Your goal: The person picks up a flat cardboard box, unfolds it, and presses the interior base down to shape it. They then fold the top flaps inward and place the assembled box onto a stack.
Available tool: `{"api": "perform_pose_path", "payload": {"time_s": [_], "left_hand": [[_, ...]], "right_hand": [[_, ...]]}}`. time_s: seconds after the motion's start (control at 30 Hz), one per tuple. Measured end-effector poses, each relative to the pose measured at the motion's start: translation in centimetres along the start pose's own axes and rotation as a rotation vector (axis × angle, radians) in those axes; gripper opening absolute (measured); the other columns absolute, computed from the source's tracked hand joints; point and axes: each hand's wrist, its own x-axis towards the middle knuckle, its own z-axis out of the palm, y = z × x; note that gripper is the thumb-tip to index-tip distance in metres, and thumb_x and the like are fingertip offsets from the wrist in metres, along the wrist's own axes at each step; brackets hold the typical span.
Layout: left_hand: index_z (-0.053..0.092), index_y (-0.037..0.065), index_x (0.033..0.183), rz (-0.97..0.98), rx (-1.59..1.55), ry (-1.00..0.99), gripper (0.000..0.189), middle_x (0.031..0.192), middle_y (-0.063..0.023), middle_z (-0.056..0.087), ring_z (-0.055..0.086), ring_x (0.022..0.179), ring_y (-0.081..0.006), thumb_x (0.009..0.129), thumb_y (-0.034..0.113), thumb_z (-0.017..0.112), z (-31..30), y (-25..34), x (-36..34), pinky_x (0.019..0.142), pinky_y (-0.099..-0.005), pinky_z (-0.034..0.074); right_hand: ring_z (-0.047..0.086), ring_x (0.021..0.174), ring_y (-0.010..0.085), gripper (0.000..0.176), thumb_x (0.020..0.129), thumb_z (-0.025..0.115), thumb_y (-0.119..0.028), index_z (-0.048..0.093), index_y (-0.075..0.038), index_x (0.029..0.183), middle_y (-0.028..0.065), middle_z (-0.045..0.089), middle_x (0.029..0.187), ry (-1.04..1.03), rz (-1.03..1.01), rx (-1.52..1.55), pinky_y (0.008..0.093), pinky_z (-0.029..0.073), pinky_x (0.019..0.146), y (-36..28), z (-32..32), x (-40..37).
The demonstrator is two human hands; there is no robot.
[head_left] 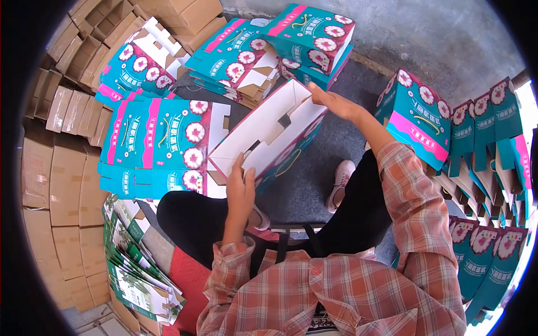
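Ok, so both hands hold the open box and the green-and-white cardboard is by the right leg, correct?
No, the head view shows the green-and-white cardboard by the left leg. The left hand and right hand do hold the open box.

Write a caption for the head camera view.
Left hand and right hand hold an open white-lined box among teal cartons and brown boxes.

Here's the teal carton (286,142), standing open-topped and slanted, white inside showing, right of the flattened cartons (162,134).
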Motion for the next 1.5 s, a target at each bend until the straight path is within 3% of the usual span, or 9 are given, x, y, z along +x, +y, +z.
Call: {"api": "perform_pose_path", "payload": {"time_s": [0.07,0.17,0.23,0.33,0.43,0.67,0.83,1.23,1.5], "left_hand": [[0.04,-0.005,0.132,0.094,0.002,0.078,0.046,0.09,-0.0225,0.061,0.061,0.087,-0.0351,0.092,0.017,0.047,1.0,-0.7,0.2,0.074,-0.039,0.045],[0.031,-0.006,0.137,0.195,-0.068,0.2,0.054,0.104,-0.0274,0.058,0.059,0.099,-0.0367,0.091,0.014,0.049,2.0,-1.0,0.7,0.084,-0.0398,0.044],[0.021,-0.007,0.14,0.278,-0.021,0.36,0.064,0.129,-0.0317,0.043,0.046,0.12,-0.0417,0.087,0.01,0.053,2.8,-1.6,1.1,0.099,-0.0419,0.036],[0.018,-0.007,0.141,0.37,0.212,0.393,0.072,0.144,-0.0307,0.022,0.026,0.132,-0.0462,0.084,0.009,0.058,2.8,-1.8,1.1,0.109,-0.0455,0.024],[0.019,-0.006,0.141,0.371,0.299,0.444,0.074,0.146,-0.029,0.019,0.021,0.134,-0.0463,0.083,0.011,0.061,2.9,-1.9,0.7,0.109,-0.0489,0.022],[0.031,-0.004,0.138,0.397,0.592,0.359,0.07,0.145,-0.0257,0.026,0.025,0.135,-0.0406,0.083,0.022,0.064,2.9,-1.5,0.8,0.108,-0.0519,0.022],[0.04,-0.001,0.134,0.445,0.638,0.172,0.069,0.141,-0.0176,0.038,0.03,0.134,-0.0339,0.081,0.033,0.065,3.2,-2.3,0.9,0.109,-0.0506,0.021],[0.049,-0.004,0.124,0.492,0.594,0.028,0.053,0.128,-0.0227,0.051,0.045,0.122,-0.0351,0.085,0.03,0.061,2.5,-3.3,2.0,0.106,-0.0468,0.028],[0.049,-0.004,0.121,0.528,0.539,0.035,0.048,0.123,-0.0241,0.053,0.048,0.116,-0.0376,0.086,0.027,0.059,2.5,-3.3,2.1,0.103,-0.0469,0.032]], "right_hand": [[0.048,0.119,0.0287,0.082,0.088,0.028,-0.071,0.05,-0.004,0.13,0.0195,0.052,0.127,0.04,0.038,0.04,0.037,0.03,0.106,-0.2,0.0,0.2],[0.045,0.124,0.0314,0.074,0.087,0.048,-0.06,0.039,-0.008,0.139,0.0199,0.046,0.134,-0.052,-0.143,-0.132,0.0381,0.033,0.105,-0.6,0.2,-0.6],[0.044,0.122,0.0387,0.08,0.08,0.064,-0.047,0.03,-0.011,0.143,0.024,0.042,0.134,0.165,-0.44,-0.341,0.0407,0.037,0.102,0.5,1.4,-0.7],[0.039,0.127,0.0369,0.088,0.076,0.071,-0.03,0.02,-0.015,0.147,0.0197,0.028,0.145,0.209,-0.531,-0.6,0.0418,0.039,0.102,0.5,2.5,-1.0],[0.042,0.123,0.0416,0.091,0.072,0.074,-0.033,0.023,-0.017,0.146,0.0212,0.025,0.146,0.277,-0.543,-0.683,0.044,0.041,0.099,0.3,2.6,-1.2],[0.036,0.129,0.0379,0.091,0.068,0.077,-0.032,0.03,-0.019,0.144,0.0164,0.024,0.148,0.257,-0.641,-0.823,0.0433,0.034,0.106,0.2,3.3,-0.9],[0.038,0.129,0.0309,0.077,0.068,0.076,-0.033,0.042,-0.015,0.135,0.0088,0.039,0.142,0.137,-0.667,-1.011,0.0432,0.029,0.108,0.9,4.0,-0.3],[0.046,0.119,0.0267,0.052,0.073,0.072,-0.038,0.058,-0.012,0.117,0.0055,0.057,0.118,-0.038,-0.606,-1.109,0.0413,0.038,0.098,1.1,4.3,1.3],[0.047,0.118,0.0259,0.05,0.073,0.071,-0.037,0.059,-0.014,0.115,0.0047,0.057,0.117,-0.096,-0.605,-1.079,0.0412,0.039,0.096,1.7,4.1,2.1]]}}
